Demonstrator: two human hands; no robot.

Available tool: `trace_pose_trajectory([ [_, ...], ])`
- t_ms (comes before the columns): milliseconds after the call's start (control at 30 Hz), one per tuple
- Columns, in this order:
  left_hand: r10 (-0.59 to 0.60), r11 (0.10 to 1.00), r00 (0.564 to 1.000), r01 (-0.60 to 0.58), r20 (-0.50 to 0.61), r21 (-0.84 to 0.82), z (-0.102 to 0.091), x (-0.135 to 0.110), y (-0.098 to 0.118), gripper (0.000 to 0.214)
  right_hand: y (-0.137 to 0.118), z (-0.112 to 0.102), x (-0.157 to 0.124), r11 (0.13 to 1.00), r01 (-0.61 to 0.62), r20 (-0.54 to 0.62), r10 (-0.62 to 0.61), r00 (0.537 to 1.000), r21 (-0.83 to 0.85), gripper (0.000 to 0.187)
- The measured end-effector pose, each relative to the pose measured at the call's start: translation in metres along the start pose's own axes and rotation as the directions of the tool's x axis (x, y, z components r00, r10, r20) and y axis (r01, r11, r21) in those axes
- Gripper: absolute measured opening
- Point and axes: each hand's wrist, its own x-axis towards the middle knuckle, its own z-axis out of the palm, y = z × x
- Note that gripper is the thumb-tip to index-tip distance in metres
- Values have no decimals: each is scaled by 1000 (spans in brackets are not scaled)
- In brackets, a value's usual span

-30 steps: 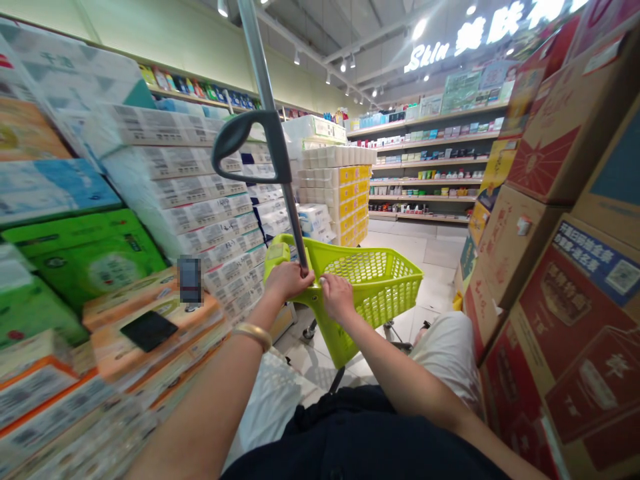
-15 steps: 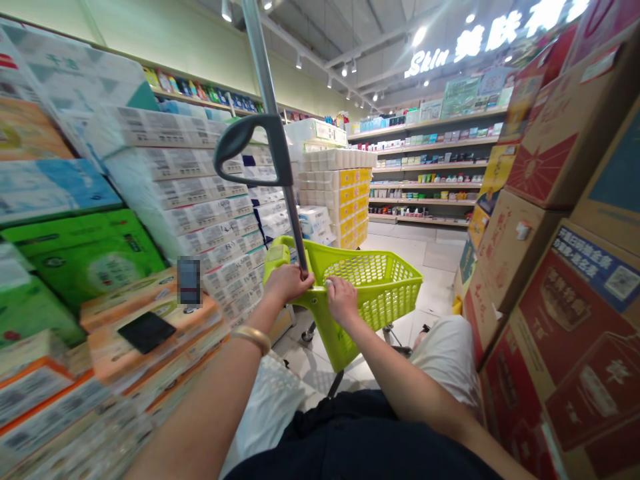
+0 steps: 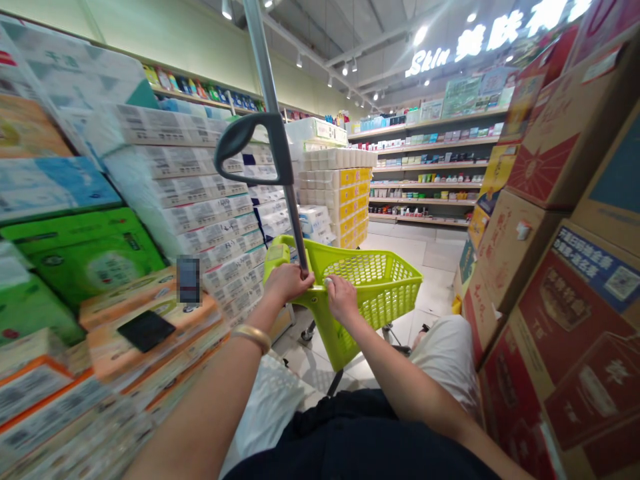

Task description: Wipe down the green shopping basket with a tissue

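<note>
A lime-green wheeled shopping basket (image 3: pixel 380 283) stands on the tiled floor in front of me, with nothing showing inside it. A grey metal pole (image 3: pixel 273 107) with a dark loop handle (image 3: pixel 250 143) rises from its near rim. My left hand (image 3: pixel 287 281), a gold bangle on its wrist, is closed round the foot of that pole. My right hand (image 3: pixel 341 298) grips the basket's near rim just beside it.
Stacked packs of tissue and toilet paper (image 3: pixel 190 200) crowd the left side, close to my arm. Red and brown cardboard cartons (image 3: pixel 565 220) wall the right. The aisle runs ahead to a yellow-and-white paper stack (image 3: pixel 345 193) and product shelves (image 3: pixel 430 167).
My right hand has slid slightly down and right along the basket rim. The view has shifted a little; the left hand keeps its hold on the pole.
</note>
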Motion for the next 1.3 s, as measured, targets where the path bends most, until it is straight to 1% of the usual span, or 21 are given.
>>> trace_pose_trajectory([
  [100,8,1000,1000,-8,-8,10,0,-1,0,45,-18,5,-3,987,156,17,-157,988,48,30],
  [167,4,1000,1000,-4,-12,13,1,-1,0,46,-17,3,-5,975,213,26,-215,976,59,32],
  [233,-18,1000,1000,18,-12,13,1,-1,0,46,-3,-2,-5,979,197,39,-199,979,57,32],
  [267,-27,1000,1000,27,-11,13,1,-1,1,46,5,-6,-4,986,162,41,-163,986,44,32],
  [333,-33,999,999,33,-9,13,0,-1,1,46,19,-11,-2,999,50,28,-50,998,-1,32],
  [400,-25,1000,1000,25,-8,9,-1,-1,1,46,22,-12,0,998,-45,15,46,999,-40,31],
  [433,-18,1000,1000,18,-8,7,-1,-1,1,46,19,-11,1,998,-55,18,56,998,-43,31],
  [500,-7,1000,1000,7,-8,4,-1,-1,1,46,6,-6,0,1000,6,33,-5,999,-17,31],
  [567,-3,1000,1000,3,-7,5,-1,-1,1,45,-7,-1,-1,993,116,41,-117,992,24,32],
  [633,-9,1000,1000,10,-7,8,-1,-1,1,46,-12,1,-3,980,194,43,-196,980,54,33],
  [667,-12,1000,1000,12,-7,10,-1,-1,1,46,-10,1,-4,976,208,44,-211,977,61,33],
  [733,-8,1000,1000,8,-8,14,0,-1,0,47,2,-3,-4,981,187,41,-189,981,56,33],
  [800,0,1000,1000,0,-6,17,1,0,-1,47,17,-8,-4,993,116,30,-116,993,25,33],
  [867,3,1000,1000,-3,-1,16,1,1,-2,47,27,-11,-2,999,29,14,-29,999,-14,31],
  [933,1,1000,1000,-1,5,13,2,2,-2,47,25,-10,-2,999,-28,1,28,1000,-34,31],
  [967,-1,1000,1000,1,5,13,2,2,-2,47,19,-8,-1,999,-31,-1,31,1000,-31,30],
  [1033,2,1000,1000,-2,4,12,2,2,-3,47,3,-3,-2,1000,16,5,-16,1000,-9,30],
  [1100,16,1000,1000,-16,4,11,2,1,-4,46,-12,2,-4,995,99,14,-99,995,18,30],
  [1167,28,1000,1000,-28,3,9,2,1,-6,47,-17,3,-5,986,163,24,-164,986,35,30],
  [1233,23,1000,1000,-23,3,6,2,1,-6,47,-10,2,-6,979,201,37,-203,979,43,31],
  [1300,12,1000,1000,-12,2,2,1,1,-7,47,6,-2,-5,980,196,35,-197,980,33,32],
])
